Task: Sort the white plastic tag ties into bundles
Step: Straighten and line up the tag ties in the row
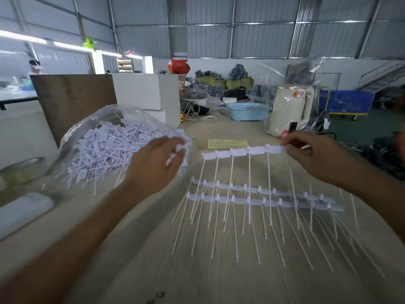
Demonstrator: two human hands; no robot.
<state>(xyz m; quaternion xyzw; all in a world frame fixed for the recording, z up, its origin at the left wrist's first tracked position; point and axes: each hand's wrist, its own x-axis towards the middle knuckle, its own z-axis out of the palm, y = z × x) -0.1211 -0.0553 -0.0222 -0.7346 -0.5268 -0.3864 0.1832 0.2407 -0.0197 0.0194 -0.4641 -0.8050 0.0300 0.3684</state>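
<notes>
A big heap of loose white tag ties (105,150) spills from a clear plastic bag (87,123) at the left of the table. My left hand (157,165) reaches into the heap's right edge, fingers curled round a few tie heads. My right hand (311,150) pinches the right end of a joined strip of tag ties (238,152), lifted above the table with its tails hanging down. Two more strips of tag ties (258,195) lie flat on the table below it, tails pointing toward me.
A yellow paper slip (228,143) lies behind the strips. A white kettle in plastic wrap (289,110) and a blue basket (247,111) stand at the back right. White boxes (151,93) and a brown board (72,99) stand behind the bag. A tape roll (22,170) sits far left.
</notes>
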